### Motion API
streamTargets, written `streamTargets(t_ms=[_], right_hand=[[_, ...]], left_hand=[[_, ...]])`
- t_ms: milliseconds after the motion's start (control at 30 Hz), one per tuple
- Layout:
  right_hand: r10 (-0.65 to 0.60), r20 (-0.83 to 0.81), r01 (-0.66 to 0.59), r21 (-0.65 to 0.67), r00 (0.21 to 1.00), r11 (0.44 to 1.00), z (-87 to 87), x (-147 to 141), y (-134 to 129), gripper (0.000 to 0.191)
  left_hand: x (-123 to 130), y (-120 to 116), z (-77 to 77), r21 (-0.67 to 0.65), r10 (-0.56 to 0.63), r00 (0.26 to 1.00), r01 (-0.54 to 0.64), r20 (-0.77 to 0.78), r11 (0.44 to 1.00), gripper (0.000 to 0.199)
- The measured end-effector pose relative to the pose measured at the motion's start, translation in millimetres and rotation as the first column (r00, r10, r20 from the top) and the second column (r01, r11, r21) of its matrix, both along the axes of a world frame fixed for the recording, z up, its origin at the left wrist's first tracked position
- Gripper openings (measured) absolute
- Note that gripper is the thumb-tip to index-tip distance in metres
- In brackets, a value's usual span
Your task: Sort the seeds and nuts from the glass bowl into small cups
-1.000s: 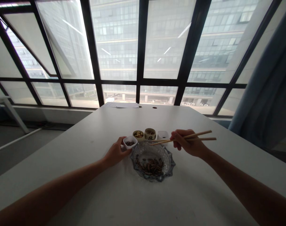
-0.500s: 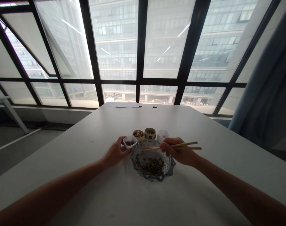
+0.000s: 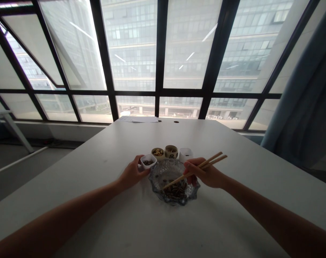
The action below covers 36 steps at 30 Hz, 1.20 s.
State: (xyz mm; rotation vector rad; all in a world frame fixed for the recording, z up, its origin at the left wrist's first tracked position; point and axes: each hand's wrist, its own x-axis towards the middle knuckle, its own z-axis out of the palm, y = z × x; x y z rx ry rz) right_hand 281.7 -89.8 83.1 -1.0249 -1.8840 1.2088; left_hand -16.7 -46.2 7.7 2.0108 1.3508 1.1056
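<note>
My left hand (image 3: 132, 172) grips a small white square cup (image 3: 148, 161) with dark bits inside, at the left rim of a clear glass bowl (image 3: 154, 181). Dark brown pieces (image 3: 176, 190) lie in the bowl. Wooden chopsticks (image 3: 209, 160) are held in my right hand (image 3: 204, 172) over the bowl's right side. Their tips point down and left, at the left part of the pieces. Whether they pinch a piece is too small to tell.
Behind the bowl stand a round cup of light brown nuts (image 3: 157, 153), a patterned round cup (image 3: 171, 152) and another white cup (image 3: 185, 154). Papers (image 3: 138, 119) lie at the far edge of the white table (image 3: 98, 161).
The chopsticks have tilted, and their tips have moved down from the upper part of the bowl to the dark pieces. My left hand and its cup have hardly moved.
</note>
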Motion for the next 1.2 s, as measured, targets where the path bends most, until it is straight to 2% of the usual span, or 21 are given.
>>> streamTargets(t_ms=[67, 133, 200, 267, 333, 400, 533, 600, 667, 733, 867, 1067, 1200], right_hand=[[-0.044, -0.029, 0.044, 0.01, 0.999, 0.999, -0.1, 0.8, -0.2, 0.061], [-0.115, -0.051, 0.12, 0.109, 0.992, 0.987, 0.2, 0.9, -0.3, 0.058], [-0.128, -0.039, 0.133, 0.179, 0.991, 0.975, -0.1, -0.2, -0.7, 0.055], [-0.07, -0.007, 0.07, 0.139, 0.998, 0.988, -1.0, -1.6, -1.3, 0.054], [-0.008, -0.005, 0.008, 0.038, 1.0, 0.999, -2.2, -2.6, -1.7, 0.057], [-0.019, -0.03, 0.019, 0.002, 0.999, 1.0, -3.3, -3.2, -1.6, 0.059], [-0.123, -0.065, 0.131, 0.135, 0.99, 0.982, -5.1, -4.6, -1.3, 0.055], [-0.089, -0.053, 0.094, 0.111, 0.995, 0.989, -5.5, -4.3, -0.7, 0.055], [-0.039, -0.046, 0.04, 0.019, 0.998, 0.999, -5.2, -2.9, 0.6, 0.058], [-0.041, -0.057, 0.039, -0.032, 0.998, 0.999, -4.9, -1.7, 2.0, 0.06], [-0.081, -0.098, 0.084, 0.018, 0.992, 0.996, -4.7, -2.5, 2.5, 0.056], [0.036, -0.029, -0.038, -0.051, 0.999, 0.998, 3.0, 8.0, 3.2, 0.057], [-0.055, -0.017, 0.056, 0.072, 0.998, 0.996, 10.0, 13.3, 3.9, 0.057]], left_hand=[[-0.2, 0.5, -0.8, 0.007, 0.005, 1.0, -0.005, -0.014, 1.0, 0.056], [-0.4, 0.9, -1.5, 0.013, 0.01, 1.0, -0.01, -0.026, 1.0, 0.056], [-0.3, 0.8, -1.5, 0.014, 0.011, 1.0, -0.011, -0.019, 1.0, 0.057], [0.1, 0.3, -0.9, 0.015, 0.014, 1.0, -0.014, -0.009, 1.0, 0.058], [0.5, -0.3, 0.0, 0.016, 0.019, 1.0, -0.019, -0.009, 1.0, 0.057], [0.8, -0.5, 0.8, 0.019, 0.02, 1.0, -0.02, -0.018, 1.0, 0.056], [1.1, -0.3, 1.1, 0.017, 0.019, 1.0, -0.019, -0.004, 1.0, 0.057], [1.1, -0.3, 1.0, 0.006, 0.012, 1.0, -0.012, 0.002, 1.0, 0.057], [1.0, -0.5, 0.9, 0.006, 0.009, 1.0, -0.009, 0.0, 1.0, 0.056], [0.8, -0.9, 1.1, 0.008, 0.01, 1.0, -0.01, -0.007, 1.0, 0.056], [0.5, -1.4, 1.6, -0.003, 0.0, 1.0, 0.0, -0.024, 1.0, 0.057], [1.1, -0.9, 1.1, 0.005, 0.004, 1.0, -0.004, -0.008, 1.0, 0.055], [1.4, -1.4, 1.6, 0.009, 0.002, 1.0, -0.002, 0.0, 1.0, 0.055]])
